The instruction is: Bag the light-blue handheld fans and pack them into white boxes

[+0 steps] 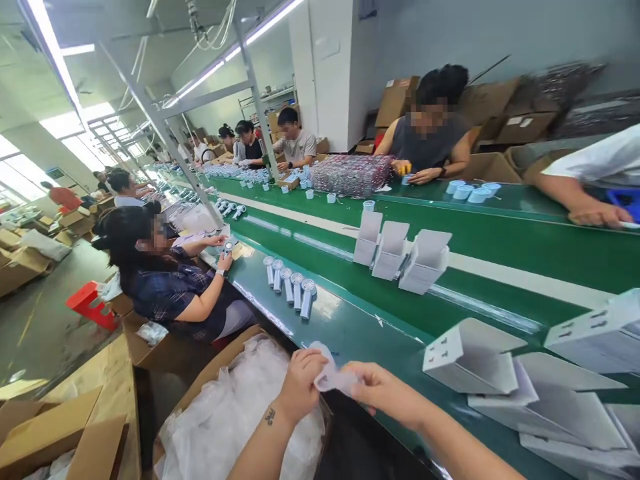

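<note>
Fingers of your left hand (299, 385) and right hand (383, 390) grasp a translucent plastic bag (329, 379) near the green worktop's (345, 327) edge; spread it gently and evenly, sparing the thin film

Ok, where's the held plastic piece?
The plastic piece is low centre in the head view, between the left hand and right hand, beside the open box.

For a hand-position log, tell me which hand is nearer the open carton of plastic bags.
Left. The left hand is by the right side of the carton; the right hand is farther right.
</note>
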The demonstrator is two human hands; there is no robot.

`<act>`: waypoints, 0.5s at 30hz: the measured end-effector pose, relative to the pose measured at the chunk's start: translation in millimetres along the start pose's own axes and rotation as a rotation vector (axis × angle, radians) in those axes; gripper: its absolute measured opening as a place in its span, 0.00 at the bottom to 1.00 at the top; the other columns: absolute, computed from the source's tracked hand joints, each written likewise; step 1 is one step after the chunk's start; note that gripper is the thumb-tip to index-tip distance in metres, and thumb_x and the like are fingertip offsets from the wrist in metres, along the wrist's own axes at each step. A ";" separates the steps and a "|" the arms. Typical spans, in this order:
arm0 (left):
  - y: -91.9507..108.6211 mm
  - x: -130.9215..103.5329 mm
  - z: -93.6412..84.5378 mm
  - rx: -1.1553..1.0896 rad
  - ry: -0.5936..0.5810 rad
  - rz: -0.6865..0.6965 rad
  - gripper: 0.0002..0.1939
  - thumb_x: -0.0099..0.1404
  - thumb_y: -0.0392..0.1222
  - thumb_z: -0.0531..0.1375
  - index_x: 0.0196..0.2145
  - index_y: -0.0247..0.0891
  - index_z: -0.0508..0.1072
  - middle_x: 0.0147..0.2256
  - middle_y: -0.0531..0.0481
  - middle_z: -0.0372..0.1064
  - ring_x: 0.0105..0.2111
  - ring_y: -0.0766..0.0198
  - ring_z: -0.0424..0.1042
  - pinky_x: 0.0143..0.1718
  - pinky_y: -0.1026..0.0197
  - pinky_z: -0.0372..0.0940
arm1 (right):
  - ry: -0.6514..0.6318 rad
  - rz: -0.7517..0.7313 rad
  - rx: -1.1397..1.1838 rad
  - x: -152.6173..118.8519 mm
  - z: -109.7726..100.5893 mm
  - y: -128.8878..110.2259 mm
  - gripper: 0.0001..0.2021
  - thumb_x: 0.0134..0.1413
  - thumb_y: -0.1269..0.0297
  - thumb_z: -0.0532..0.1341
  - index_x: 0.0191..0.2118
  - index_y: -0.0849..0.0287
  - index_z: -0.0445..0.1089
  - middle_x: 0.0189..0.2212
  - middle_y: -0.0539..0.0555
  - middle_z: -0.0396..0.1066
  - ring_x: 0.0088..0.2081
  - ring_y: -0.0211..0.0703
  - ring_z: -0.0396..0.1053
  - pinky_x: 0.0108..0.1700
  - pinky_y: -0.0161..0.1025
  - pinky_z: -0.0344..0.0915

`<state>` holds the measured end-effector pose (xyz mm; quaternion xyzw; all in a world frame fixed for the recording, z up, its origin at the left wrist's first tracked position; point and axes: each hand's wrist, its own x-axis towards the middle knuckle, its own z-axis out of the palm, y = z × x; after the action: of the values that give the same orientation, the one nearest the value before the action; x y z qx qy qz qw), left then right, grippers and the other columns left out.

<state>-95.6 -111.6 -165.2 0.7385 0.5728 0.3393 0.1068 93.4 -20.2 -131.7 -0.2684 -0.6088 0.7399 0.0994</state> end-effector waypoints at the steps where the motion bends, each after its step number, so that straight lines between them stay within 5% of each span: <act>1: -2.2 9.9 5.0 -0.022 -0.025 0.008 0.16 0.55 0.26 0.53 0.39 0.39 0.72 0.40 0.44 0.75 0.47 0.55 0.69 0.48 0.50 0.62 | -0.003 0.050 0.072 -4.3 -4.8 1.1 0.23 0.45 0.42 0.63 0.34 0.60 0.72 0.26 0.50 0.63 0.27 0.37 0.58 0.26 0.33 0.60; 3: -11.7 32.4 14.9 -0.115 -0.163 0.024 0.15 0.55 0.27 0.54 0.37 0.39 0.73 0.43 0.45 0.75 0.49 0.55 0.69 0.50 0.51 0.61 | 0.119 0.118 0.177 -11.3 -14.1 4.3 0.23 0.44 0.41 0.63 0.31 0.60 0.71 0.25 0.49 0.62 0.26 0.36 0.58 0.26 0.32 0.59; 5: -28.7 59.2 23.5 -0.188 -0.282 -0.161 0.14 0.54 0.29 0.58 0.38 0.41 0.74 0.45 0.47 0.74 0.49 0.57 0.69 0.51 0.55 0.62 | 0.345 0.117 0.224 -16.6 -23.6 9.3 0.22 0.44 0.41 0.62 0.28 0.60 0.68 0.25 0.49 0.61 0.26 0.36 0.57 0.27 0.32 0.60; 8: -63.8 101.8 34.3 -0.073 -0.185 -0.705 0.16 0.59 0.37 0.58 0.46 0.39 0.70 0.49 0.42 0.70 0.50 0.56 0.69 0.49 0.56 0.62 | 0.675 0.047 0.110 -22.9 -37.2 20.4 0.21 0.48 0.41 0.58 0.29 0.57 0.66 0.26 0.50 0.61 0.26 0.38 0.60 0.27 0.34 0.62; 10: -86.3 123.7 41.9 0.049 -0.087 -0.927 0.17 0.62 0.40 0.55 0.48 0.32 0.66 0.51 0.32 0.67 0.51 0.49 0.67 0.50 0.51 0.60 | 0.805 0.024 -0.073 -26.2 -43.2 29.5 0.21 0.51 0.42 0.57 0.27 0.56 0.63 0.25 0.50 0.61 0.25 0.39 0.62 0.28 0.36 0.63; 12: -102.5 136.3 50.8 0.096 -0.077 -1.020 0.17 0.61 0.42 0.57 0.45 0.28 0.66 0.50 0.23 0.65 0.52 0.41 0.66 0.49 0.46 0.59 | 0.843 -0.006 -0.254 -28.3 -44.9 39.1 0.19 0.52 0.43 0.56 0.28 0.56 0.62 0.25 0.50 0.63 0.25 0.41 0.64 0.30 0.38 0.64; 15: -110.7 140.7 62.9 0.065 -0.073 -1.095 0.11 0.57 0.42 0.61 0.35 0.31 0.68 0.43 0.27 0.70 0.49 0.40 0.68 0.46 0.48 0.61 | 0.739 -0.108 -0.520 -27.8 -40.5 52.1 0.15 0.58 0.52 0.51 0.39 0.54 0.67 0.30 0.53 0.67 0.30 0.44 0.67 0.36 0.40 0.65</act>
<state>-126.0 67.7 -219.3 0.3466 0.8796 0.1905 0.2644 147.0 -11.6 -178.4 -0.4984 -0.7111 0.4109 0.2776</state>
